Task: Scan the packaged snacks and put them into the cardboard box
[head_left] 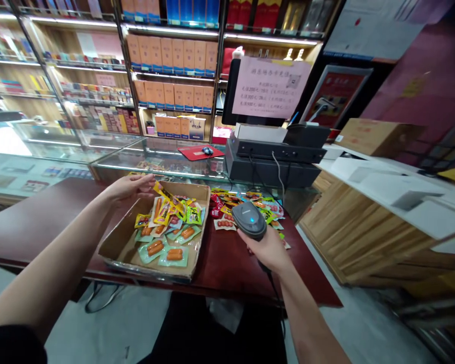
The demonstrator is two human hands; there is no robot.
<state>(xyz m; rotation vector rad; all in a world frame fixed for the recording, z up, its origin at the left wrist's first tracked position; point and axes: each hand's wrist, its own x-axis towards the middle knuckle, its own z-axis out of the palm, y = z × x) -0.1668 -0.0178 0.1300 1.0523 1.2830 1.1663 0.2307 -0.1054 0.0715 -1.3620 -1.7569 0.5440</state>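
The left hand (pixel 136 187) is raised above the far left corner of the cardboard box (pixel 129 245). Its fingers are partly stretched out, and their tips are at the upper end of a yellow packet (pixel 170 198); I cannot tell if they grip it or only touch it. This packet is tilted over the other small packets inside the box. Near the front of the box there are 2 pale green sausage packets (pixel 174 256), lying side by side, and a bright green packet (pixel 194 215) is at the right side.

The right hand (pixel 268 248) is closed around a grey scanner (pixel 249 218), on which a blue light shines. The scanner is over the near part of a heap of packets (pixel 225 223), which lies on the dark red surface (pixel 222 263), to the right of the box.

Behind the surface, a mouse (pixel 207 150) rests on a red mat (pixel 191 153) upon a glass case (pixel 155 151).
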